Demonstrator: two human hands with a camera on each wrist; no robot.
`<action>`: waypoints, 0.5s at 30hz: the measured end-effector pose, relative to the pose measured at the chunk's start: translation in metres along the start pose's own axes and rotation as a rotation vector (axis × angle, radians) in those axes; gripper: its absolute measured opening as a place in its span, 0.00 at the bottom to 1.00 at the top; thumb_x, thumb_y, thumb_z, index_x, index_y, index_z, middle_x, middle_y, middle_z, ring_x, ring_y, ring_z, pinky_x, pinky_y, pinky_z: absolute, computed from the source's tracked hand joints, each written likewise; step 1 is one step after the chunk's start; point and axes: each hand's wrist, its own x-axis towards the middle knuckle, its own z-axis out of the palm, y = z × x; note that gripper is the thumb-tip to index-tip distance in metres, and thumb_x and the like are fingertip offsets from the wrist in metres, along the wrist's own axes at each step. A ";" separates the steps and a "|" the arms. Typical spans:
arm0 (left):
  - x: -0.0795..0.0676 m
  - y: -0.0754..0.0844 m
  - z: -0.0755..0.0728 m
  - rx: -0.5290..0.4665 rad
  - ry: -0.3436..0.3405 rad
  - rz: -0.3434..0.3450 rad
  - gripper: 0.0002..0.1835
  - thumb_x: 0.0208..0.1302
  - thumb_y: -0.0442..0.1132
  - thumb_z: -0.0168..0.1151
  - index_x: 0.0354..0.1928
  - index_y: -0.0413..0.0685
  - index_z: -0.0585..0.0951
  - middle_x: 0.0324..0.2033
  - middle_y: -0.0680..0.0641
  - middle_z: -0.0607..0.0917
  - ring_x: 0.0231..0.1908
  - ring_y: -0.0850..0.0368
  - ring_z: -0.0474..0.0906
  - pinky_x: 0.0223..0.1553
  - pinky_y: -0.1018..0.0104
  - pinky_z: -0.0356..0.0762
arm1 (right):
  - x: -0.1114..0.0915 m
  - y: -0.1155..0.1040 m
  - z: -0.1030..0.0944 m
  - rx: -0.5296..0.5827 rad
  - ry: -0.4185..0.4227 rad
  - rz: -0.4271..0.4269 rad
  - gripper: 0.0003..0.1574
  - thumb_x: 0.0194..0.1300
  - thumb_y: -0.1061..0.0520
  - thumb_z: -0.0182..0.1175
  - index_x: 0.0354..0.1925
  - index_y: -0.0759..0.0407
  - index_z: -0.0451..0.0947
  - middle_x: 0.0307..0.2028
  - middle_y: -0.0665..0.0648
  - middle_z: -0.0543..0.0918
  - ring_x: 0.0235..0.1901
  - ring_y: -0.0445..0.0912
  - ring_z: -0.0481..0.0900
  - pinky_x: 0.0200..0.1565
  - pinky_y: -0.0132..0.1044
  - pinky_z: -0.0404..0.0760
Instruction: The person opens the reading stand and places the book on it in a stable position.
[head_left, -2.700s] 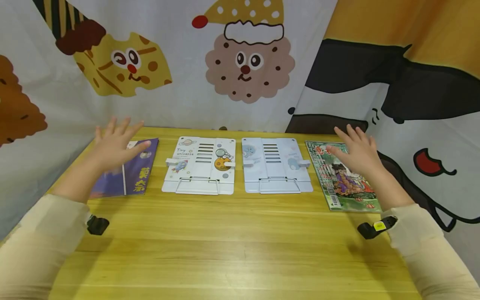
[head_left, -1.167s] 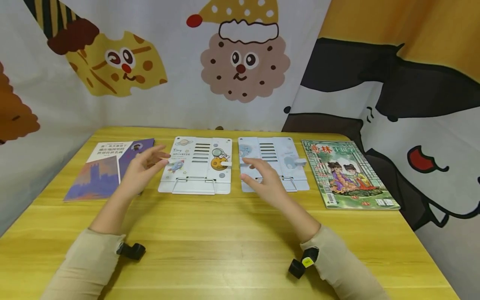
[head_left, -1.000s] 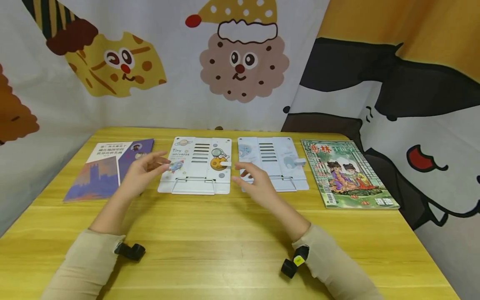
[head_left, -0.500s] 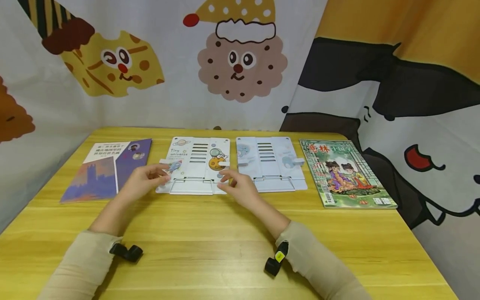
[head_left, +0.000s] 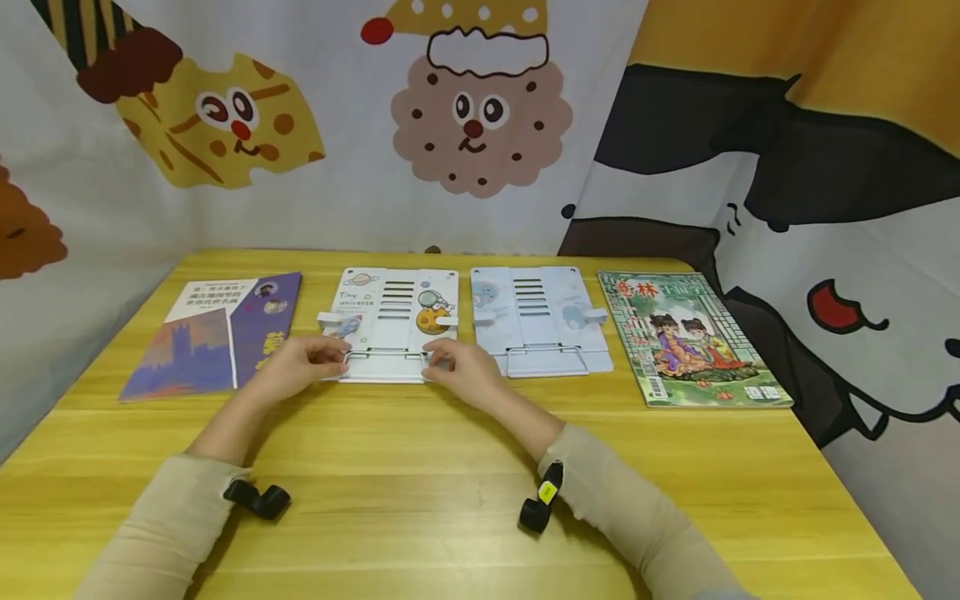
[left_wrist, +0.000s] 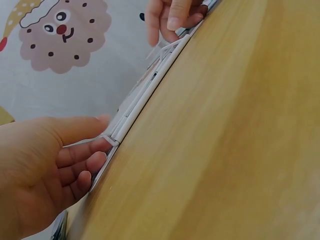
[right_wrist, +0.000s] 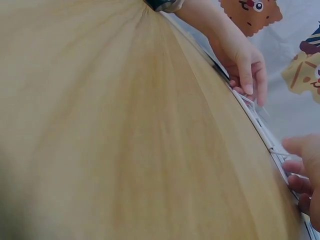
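Note:
Two thin metal book stands lie flat side by side near the table's back edge. The left book stand is white with a space print, side clips and a wire bracket along its front. My left hand is at the bracket's left end, its index fingertip touching the wire corner in the left wrist view. My right hand is at the other end, with the wire end between thumb and index finger. Both hands' fingers are bent, thumb and index apart. The pale blue book stand lies just behind the right hand.
A purple and white book lies at the left of the wooden table. A green illustrated magazine lies at the right. A cartoon-printed curtain hangs close behind the table.
From spread over the book and magazine, both hands have come inward and down to the left book stand. The right hand has crossed in front of the pale blue stand. Both stands still lie flat.

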 end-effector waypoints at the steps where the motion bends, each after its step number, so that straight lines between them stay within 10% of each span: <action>1: 0.000 0.001 0.000 0.000 -0.007 0.001 0.18 0.60 0.34 0.68 0.51 0.34 0.81 0.35 0.44 0.83 0.32 0.55 0.74 0.30 0.70 0.72 | 0.001 0.000 0.001 -0.015 -0.006 0.001 0.22 0.60 0.50 0.67 0.53 0.52 0.80 0.36 0.43 0.83 0.28 0.35 0.76 0.31 0.32 0.74; 15: -0.001 -0.002 0.002 0.041 -0.018 0.024 0.19 0.58 0.27 0.66 0.52 0.32 0.80 0.31 0.46 0.81 0.30 0.54 0.72 0.29 0.68 0.72 | 0.006 -0.001 0.006 -0.070 -0.007 -0.042 0.20 0.59 0.54 0.68 0.51 0.51 0.82 0.33 0.41 0.81 0.26 0.34 0.74 0.32 0.31 0.73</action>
